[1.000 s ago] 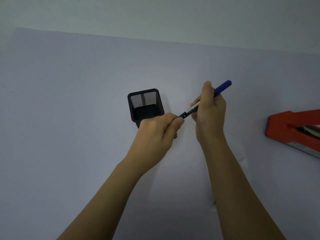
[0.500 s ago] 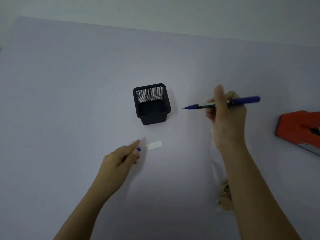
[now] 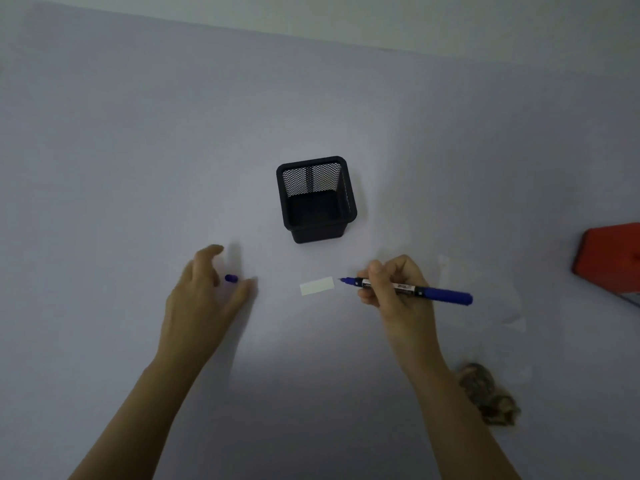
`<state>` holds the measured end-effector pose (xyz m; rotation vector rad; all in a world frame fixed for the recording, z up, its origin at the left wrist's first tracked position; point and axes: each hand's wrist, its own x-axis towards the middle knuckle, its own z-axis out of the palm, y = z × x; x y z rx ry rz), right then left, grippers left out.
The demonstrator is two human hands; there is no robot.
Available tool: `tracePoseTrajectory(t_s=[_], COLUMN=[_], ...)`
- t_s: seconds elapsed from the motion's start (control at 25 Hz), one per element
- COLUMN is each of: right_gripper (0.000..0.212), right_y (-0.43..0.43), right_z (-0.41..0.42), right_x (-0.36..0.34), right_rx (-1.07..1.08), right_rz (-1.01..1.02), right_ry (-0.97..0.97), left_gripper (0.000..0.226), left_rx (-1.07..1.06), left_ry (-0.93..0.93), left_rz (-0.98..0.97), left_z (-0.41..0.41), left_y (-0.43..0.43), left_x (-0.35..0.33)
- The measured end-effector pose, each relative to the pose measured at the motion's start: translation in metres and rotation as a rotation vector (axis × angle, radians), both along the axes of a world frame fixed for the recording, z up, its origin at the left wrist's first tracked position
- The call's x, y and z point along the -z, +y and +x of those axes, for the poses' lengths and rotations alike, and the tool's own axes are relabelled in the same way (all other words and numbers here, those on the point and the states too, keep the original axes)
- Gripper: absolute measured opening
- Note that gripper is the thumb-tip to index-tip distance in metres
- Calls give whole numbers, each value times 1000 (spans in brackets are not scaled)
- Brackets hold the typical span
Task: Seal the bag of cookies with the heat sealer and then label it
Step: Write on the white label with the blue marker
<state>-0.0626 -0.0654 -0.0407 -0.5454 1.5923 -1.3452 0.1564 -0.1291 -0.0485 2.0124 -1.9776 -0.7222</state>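
Observation:
A small blank white label [image 3: 317,286] lies flat on the table in front of me. My right hand [image 3: 394,292] grips a blue pen [image 3: 436,293], uncapped, its tip just right of the label. The blue pen cap [image 3: 231,278] rests on the table between the spread fingers of my left hand [image 3: 204,299], which holds nothing. A clear bag of cookies [image 3: 490,393] lies to the right behind my right forearm, the cookies bunched at its near end. The red heat sealer [image 3: 609,259] sits at the right edge, partly out of view.
A black mesh pen holder [image 3: 348,199] stands empty just beyond the label. The table [image 3: 138,168] is covered in pale lilac; its far edge meets a light wall.
My left hand pulled the cap off the pen, carried it left and set it down, then let go. My right hand brought the pen down to the label's right end.

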Motion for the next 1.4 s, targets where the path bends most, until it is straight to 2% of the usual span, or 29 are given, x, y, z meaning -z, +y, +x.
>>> tracePoseTrajectory(t_s=[0.08,0.12,0.2,0.28,0.44,0.56,0.72,0.84,1.0,1.28,1.4], right_gripper=[22,23,26,26,20,24,27,20,23,25,24], right_y=[0,0,-3,-7,-9,-6,-3,-1,1,2,3], right_z=[1,1,4,6,9,13,23,28,29,16,14], right_x=[-1,-1,1,2,9,14,20,24,26,25,24], right_rx=[2,8,20,14,-49,-76,-121,-152,-154,-108,-110], right_rz=[-10,-13,-20,-40,-39,-22,-7,-2,-20,-64,-65], right_ry=[10,10,18,51,145,158,157,220,326,389,390], left_gripper=[48,41,29,35,42,34,35,35,28,27,35], left_rx=[-48,40,354,514,395,396,430,448,501,400,309], left_ry=[81,124,119,65,56,101,128,127,99,287,188], left_rz=[-151,-243,-334,-250,-83,-91,-121,-178,-294,-226,-188], left_z=[-8,-13,-23,-32,-42,-41,-42,-42,-42,-41,-48], left_y=[12,19,30,30,22,21,24,30,32,30,37], left_x=[-10,-11,-2,17,34,36,39,44,49,40,38])
